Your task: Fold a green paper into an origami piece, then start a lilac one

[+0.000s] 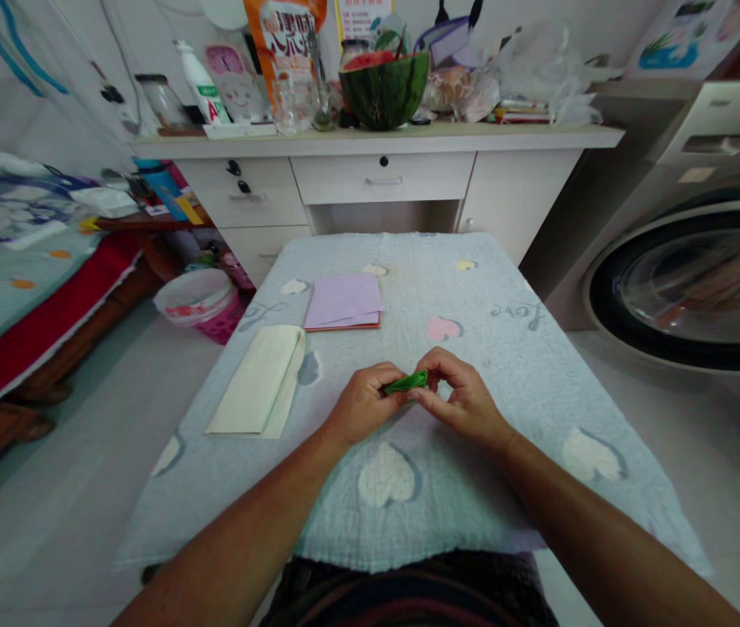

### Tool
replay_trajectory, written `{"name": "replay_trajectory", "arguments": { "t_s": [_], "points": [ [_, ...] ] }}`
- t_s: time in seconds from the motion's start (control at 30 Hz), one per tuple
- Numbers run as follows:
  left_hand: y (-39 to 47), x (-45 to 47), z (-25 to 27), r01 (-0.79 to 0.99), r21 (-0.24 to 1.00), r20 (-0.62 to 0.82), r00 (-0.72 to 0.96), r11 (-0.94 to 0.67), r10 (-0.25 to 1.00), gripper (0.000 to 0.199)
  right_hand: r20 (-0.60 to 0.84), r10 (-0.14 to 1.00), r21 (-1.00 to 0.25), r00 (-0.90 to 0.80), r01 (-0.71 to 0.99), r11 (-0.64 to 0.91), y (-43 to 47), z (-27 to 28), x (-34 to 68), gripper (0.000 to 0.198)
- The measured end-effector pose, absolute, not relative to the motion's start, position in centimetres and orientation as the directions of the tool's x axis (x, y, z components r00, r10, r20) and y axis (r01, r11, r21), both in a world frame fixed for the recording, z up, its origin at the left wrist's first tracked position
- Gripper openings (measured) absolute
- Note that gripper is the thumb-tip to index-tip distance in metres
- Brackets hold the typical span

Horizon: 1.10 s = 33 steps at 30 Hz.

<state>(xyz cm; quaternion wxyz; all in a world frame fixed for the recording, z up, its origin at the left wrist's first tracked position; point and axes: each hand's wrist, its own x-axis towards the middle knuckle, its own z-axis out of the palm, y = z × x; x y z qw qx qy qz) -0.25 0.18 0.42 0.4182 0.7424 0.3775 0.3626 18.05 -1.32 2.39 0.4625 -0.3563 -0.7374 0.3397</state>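
Observation:
A small green folded paper (407, 382) is held between my two hands, above the near middle of the cloth-covered table. My left hand (365, 401) pinches its left end with thumb and fingers. On the other side, my right hand (458, 396) grips the right end between thumb and fingertips. Parts of the paper are hidden behind the fingers. Beyond my hands lies a stack of coloured paper sheets (345, 299), lilac on top with a red edge below. To the left rests a folded pale cream sheet (256, 383).
A light blue cloth (487, 453) with heart prints covers the table. Behind it stands a white cabinet (344, 178) carrying a cut watermelon (386, 91) and bottles. A washing machine (703, 226) is at right; a pink bin (200, 300) and a bed (23, 287) are at left.

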Motion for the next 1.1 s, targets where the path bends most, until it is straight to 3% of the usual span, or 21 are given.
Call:
{"name": "replay_trajectory", "arguments": {
  "t_s": [0.2,0.4,0.67,0.97,1.1],
  "points": [
    [0.09,-0.30,0.51,0.275,0.870,0.260,0.450,-0.409,0.855,0.009,0.474,0.816,-0.805,-0.330,0.214,0.554,-1.33,2.55,17.83,0.006],
    [-0.09,-0.39,0.96,0.230,0.898,0.234,0.475,-0.376,0.848,0.022,0.499,0.798,-0.790,-0.337,0.202,0.579,-1.38,2.88,17.84,0.004],
    [-0.15,-0.53,1.05,0.269,0.893,0.204,0.473,-0.361,0.857,0.023,0.498,0.798,-0.791,-0.339,0.200,0.578,-1.48,3.11,17.83,0.003],
    [-0.25,-0.40,1.28,0.371,0.795,0.290,0.461,-0.479,0.838,0.017,0.451,0.820,-0.805,-0.352,0.237,0.544,-1.35,2.73,17.75,0.010],
    [-0.57,-0.41,1.21,0.505,0.617,0.437,0.417,-0.603,0.797,0.013,0.434,0.867,-0.850,-0.245,0.208,0.484,-1.58,2.47,17.68,0.024]
  ]
}}
